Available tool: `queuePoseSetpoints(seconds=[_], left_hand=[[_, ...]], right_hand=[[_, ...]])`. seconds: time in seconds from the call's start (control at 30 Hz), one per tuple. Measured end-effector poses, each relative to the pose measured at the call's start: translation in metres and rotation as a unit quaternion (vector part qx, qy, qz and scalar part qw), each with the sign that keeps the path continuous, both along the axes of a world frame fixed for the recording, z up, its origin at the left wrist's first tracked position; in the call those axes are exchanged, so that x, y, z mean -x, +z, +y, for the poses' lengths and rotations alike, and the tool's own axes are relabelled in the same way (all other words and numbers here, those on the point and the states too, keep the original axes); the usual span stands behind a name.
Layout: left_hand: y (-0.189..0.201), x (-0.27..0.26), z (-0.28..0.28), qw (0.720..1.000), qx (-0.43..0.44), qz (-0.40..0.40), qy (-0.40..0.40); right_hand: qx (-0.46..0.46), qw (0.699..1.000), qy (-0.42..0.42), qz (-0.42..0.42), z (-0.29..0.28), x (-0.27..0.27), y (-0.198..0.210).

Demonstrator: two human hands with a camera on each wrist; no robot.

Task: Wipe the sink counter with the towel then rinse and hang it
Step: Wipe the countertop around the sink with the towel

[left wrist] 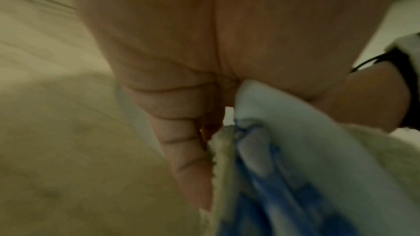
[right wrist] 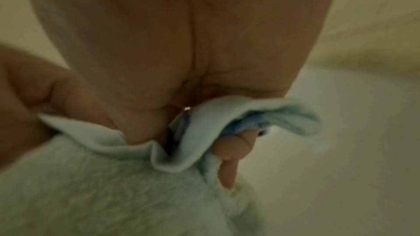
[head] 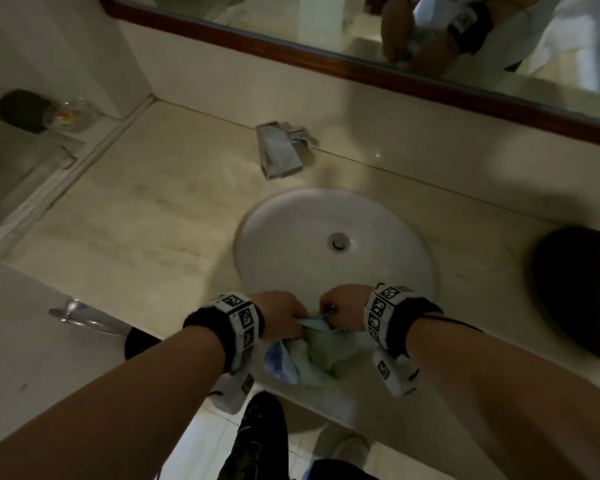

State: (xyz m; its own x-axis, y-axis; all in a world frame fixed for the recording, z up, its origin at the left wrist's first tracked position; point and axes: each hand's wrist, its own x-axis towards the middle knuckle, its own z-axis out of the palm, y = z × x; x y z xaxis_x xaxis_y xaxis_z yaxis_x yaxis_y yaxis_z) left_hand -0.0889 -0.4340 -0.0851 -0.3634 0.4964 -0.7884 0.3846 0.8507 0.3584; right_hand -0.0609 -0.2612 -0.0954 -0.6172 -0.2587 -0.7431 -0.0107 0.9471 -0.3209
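Both the left hand (head: 280, 315) and the right hand (head: 347, 308) hold the towel (head: 303, 356) tight by the sink (head: 388, 230), maybe ready to wipe the counter (head: 136, 216) next.

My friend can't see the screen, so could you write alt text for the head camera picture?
Seen from above, a person's left hand and right hand grip a bunched pale green and blue towel at the front edge of a beige sink counter. Beyond them lie a round white basin, a chrome faucet and a wood-framed mirror.
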Motion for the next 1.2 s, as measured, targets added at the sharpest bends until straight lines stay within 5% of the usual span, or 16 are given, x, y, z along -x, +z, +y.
queuePoseSetpoints(seconds=[0.17, 0.33, 0.47, 0.67, 0.77, 0.87, 1.0, 1.2], left_hand=[[-0.016, -0.038, 0.109, 0.998, -0.059, -0.018, -0.002], [-0.039, -0.038, 0.188, 0.997, -0.080, 0.007, 0.000], [-0.040, -0.017, 0.220, 0.985, -0.140, -0.002, 0.105], [-0.041, 0.035, 0.242, 0.947, -0.194, -0.020, 0.254], [-0.050, 0.059, 0.236, 0.914, -0.228, -0.068, 0.329], [-0.062, 0.084, 0.222, 0.835, -0.289, -0.106, 0.457], [-0.061, 0.125, 0.184, 0.763, -0.344, -0.134, 0.532], [-0.072, 0.163, 0.108, 0.698, -0.357, -0.142, 0.604]], right_hand=[[-0.118, 0.992, -0.035, 0.022, 0.085, -0.034, 0.010], [-0.111, 0.972, -0.191, 0.085, 0.154, -0.045, 0.024], [-0.134, 0.933, -0.306, 0.133, 0.182, -0.050, 0.030], [-0.091, 0.900, -0.418, 0.088, 0.176, -0.028, 0.033], [-0.045, 0.878, -0.465, 0.106, 0.162, 0.008, 0.024], [0.024, 0.867, -0.483, 0.118, 0.140, 0.046, 0.016], [0.046, 0.887, -0.443, 0.120, 0.111, 0.095, 0.013], [0.123, 0.913, -0.385, 0.058, 0.061, 0.158, -0.002]])
